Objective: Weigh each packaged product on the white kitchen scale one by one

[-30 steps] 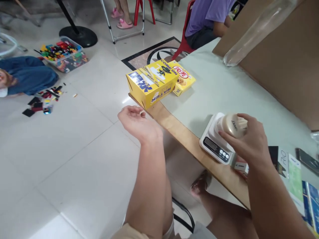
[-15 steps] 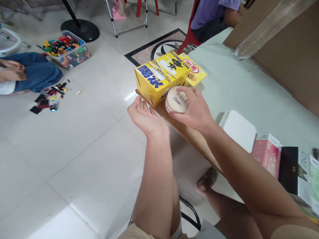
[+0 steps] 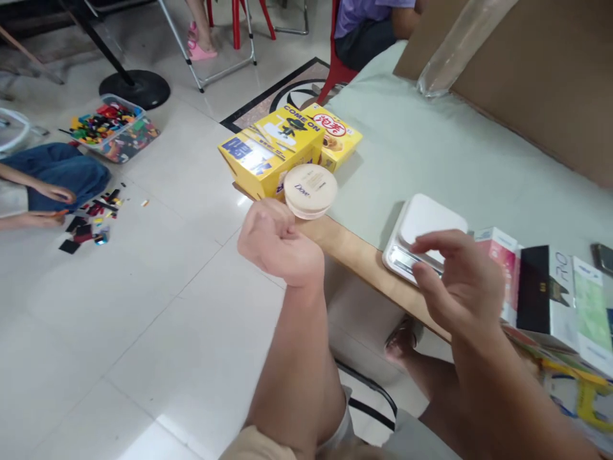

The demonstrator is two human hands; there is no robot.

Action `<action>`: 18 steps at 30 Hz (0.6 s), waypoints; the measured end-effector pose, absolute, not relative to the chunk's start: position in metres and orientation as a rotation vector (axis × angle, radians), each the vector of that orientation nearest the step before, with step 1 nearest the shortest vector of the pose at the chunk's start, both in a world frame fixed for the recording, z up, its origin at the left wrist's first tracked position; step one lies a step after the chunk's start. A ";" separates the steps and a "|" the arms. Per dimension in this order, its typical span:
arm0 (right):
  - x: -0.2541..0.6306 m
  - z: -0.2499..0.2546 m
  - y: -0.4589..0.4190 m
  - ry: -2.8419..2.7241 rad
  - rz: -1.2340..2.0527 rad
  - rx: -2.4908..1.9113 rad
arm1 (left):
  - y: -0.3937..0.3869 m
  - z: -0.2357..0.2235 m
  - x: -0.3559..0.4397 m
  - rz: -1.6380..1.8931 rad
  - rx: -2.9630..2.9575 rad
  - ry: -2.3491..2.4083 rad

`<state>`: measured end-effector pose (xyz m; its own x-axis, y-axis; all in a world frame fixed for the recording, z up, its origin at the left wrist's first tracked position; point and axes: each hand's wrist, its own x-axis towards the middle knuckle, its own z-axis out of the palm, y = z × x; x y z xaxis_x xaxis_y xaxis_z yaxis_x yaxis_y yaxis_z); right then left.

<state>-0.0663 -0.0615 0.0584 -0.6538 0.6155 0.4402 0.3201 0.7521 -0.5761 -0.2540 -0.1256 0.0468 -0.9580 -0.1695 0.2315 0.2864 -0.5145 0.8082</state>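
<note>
A round cream-coloured Dove jar (image 3: 311, 188) rests at the table's edge, beside the larger yellow box (image 3: 272, 153). Just in front of the jar is my left hand (image 3: 282, 243), its fingers curled into a fist with nothing visible in it; whether it touches the jar I cannot tell. My right hand (image 3: 462, 287) is empty, thumb and fingers apart, held in front of a white kitchen scale (image 3: 433, 220) and hiding part of it. The scale's small display shows between my thumb and fingers.
Behind the jar stands a second yellow box (image 3: 335, 134). A pink box (image 3: 498, 249), a black-and-white box (image 3: 543, 287) and a green box (image 3: 594, 306) line the right. On the floor, a person's hand (image 3: 55, 191) is near loose bricks and a brick-filled tub (image 3: 138, 140).
My right hand has let go of the Dove jar and moved right, toward the scale. The jar now stands on the table edge. My left hand has gone from open to curled.
</note>
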 end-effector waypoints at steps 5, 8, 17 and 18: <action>0.011 0.072 -0.066 -2.211 0.486 -0.873 | -0.107 0.053 -0.200 -2.594 -0.576 -1.468; 0.045 0.086 -0.061 -2.149 0.432 -0.980 | -0.091 0.057 -0.165 -2.749 -1.040 -1.538; 0.160 0.098 -0.028 -1.866 0.451 -1.601 | -0.024 0.050 -0.038 -2.136 -2.319 -2.129; 0.172 0.097 -0.025 -1.876 0.458 -1.656 | -0.019 0.050 -0.024 -2.021 -2.379 -2.114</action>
